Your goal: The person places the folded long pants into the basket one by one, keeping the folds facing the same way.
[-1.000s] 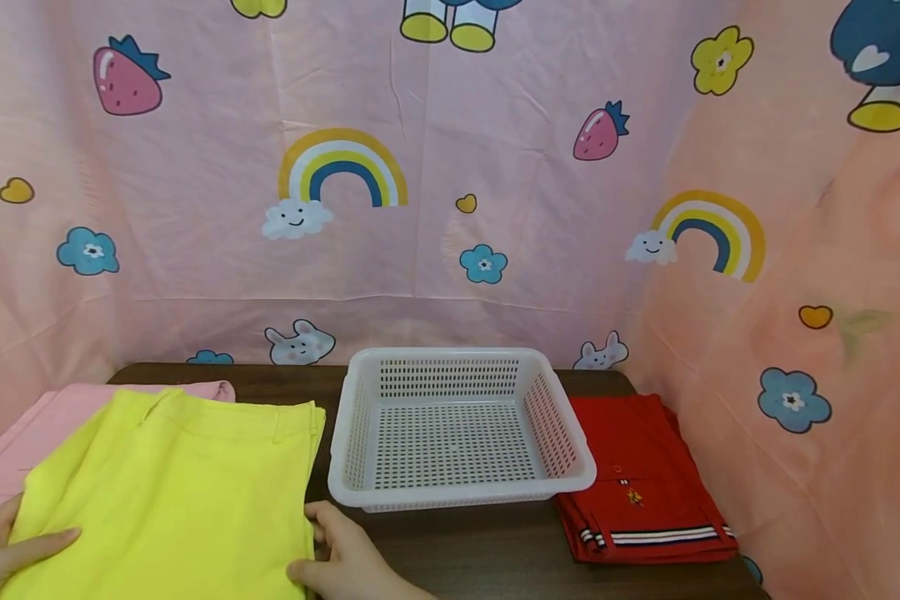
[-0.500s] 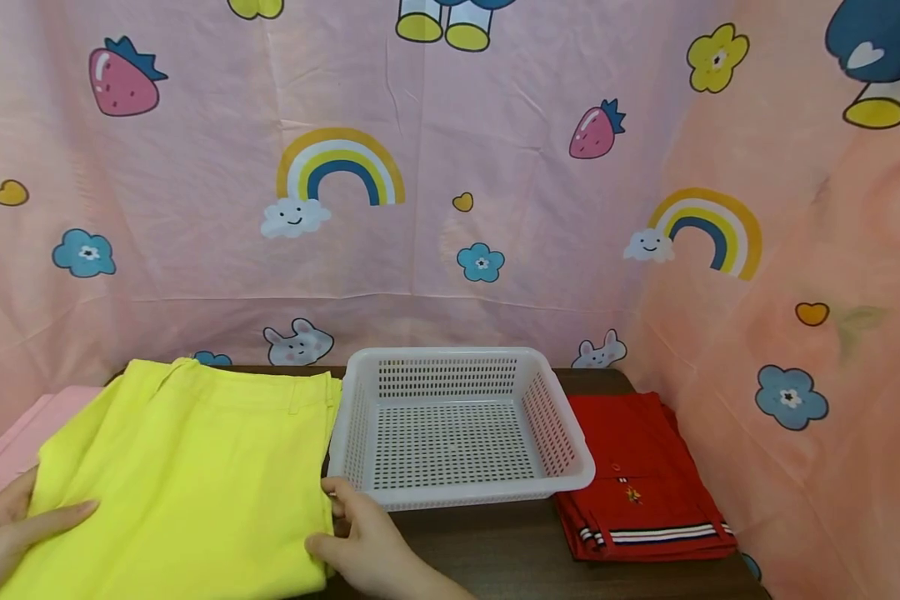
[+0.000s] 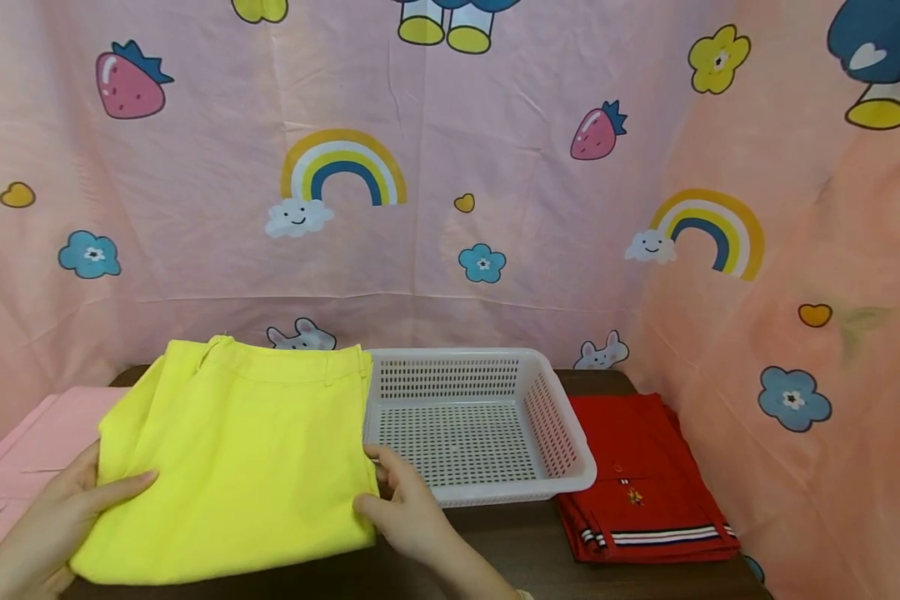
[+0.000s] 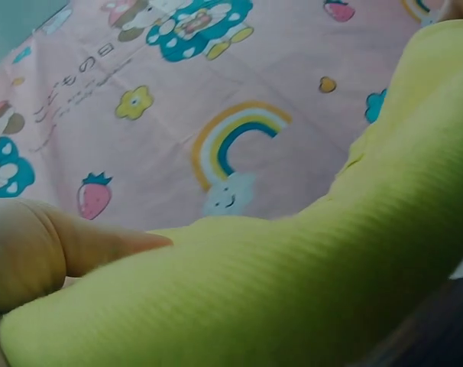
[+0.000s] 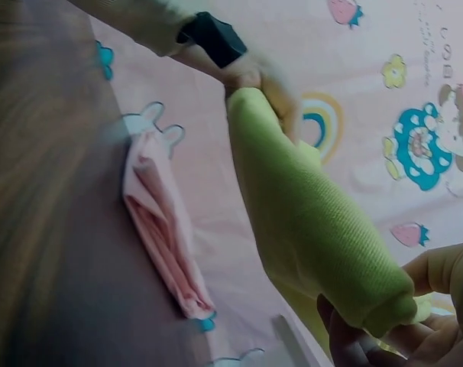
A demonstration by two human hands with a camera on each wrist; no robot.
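Observation:
A folded pair of yellow trousers (image 3: 240,458), with a waistband and belt loops along its far edge, is held up between both hands. My left hand (image 3: 56,525) grips its left side, the thumb lying on top and the fingers hidden beneath. At the opposite side, my right hand (image 3: 408,504) pinches the edge between thumb and fingers. The right wrist view shows the trousers (image 5: 315,222) raised above the tabletop, sagging slightly. In the head view their right edge overlaps the left side of a white plastic basket (image 3: 483,493), whose visible inside holds nothing.
Pink folded clothing (image 3: 52,433) lies on the dark wooden table (image 3: 487,554) at the left. To the right of the basket sits a folded red garment (image 3: 637,467) with a striped band. A patterned pink cloth (image 3: 435,267) hangs behind and along the sides.
Both hands have lifted the yellow trousers and carried them to the right and away from me, now covering the basket's left side. More of the pink clothing shows.

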